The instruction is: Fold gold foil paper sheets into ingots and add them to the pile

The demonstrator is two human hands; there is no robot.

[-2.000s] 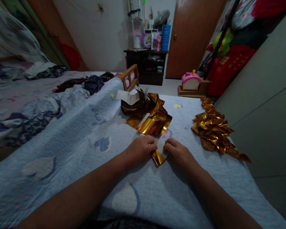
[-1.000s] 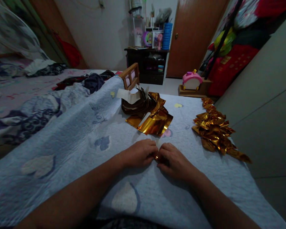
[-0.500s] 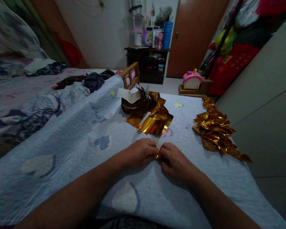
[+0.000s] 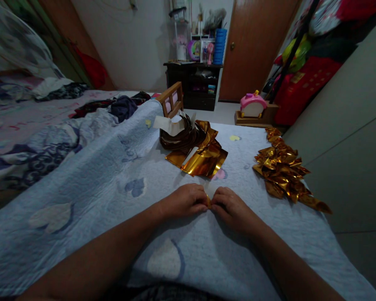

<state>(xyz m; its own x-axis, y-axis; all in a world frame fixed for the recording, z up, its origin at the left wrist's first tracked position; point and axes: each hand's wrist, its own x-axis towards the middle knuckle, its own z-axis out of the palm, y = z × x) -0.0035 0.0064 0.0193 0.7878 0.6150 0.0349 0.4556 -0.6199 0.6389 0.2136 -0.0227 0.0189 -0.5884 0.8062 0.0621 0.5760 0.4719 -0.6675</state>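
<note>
Close together over the blue bedspread, my left hand and my right hand both pinch a small sheet of gold foil paper. Most of that sheet is hidden by my fingers; a pale edge shows beyond them. Just past my hands lies a fanned stack of gold foil sheets, with dark brown and whitish edges curling at its far left. Off to the right, a heap of folded gold foil pieces rests near the bed's edge.
A wooden bed rail stands behind the stack. Rumpled clothes and bedding lie at the left. Beyond the bed are a pink toy, a dark cabinet and a wooden door. A pale panel borders the right side.
My fingers have shifted slightly on the small foil sheet, with both thumbs now drawn together at its near edge. The stack and the heap have not moved.
</note>
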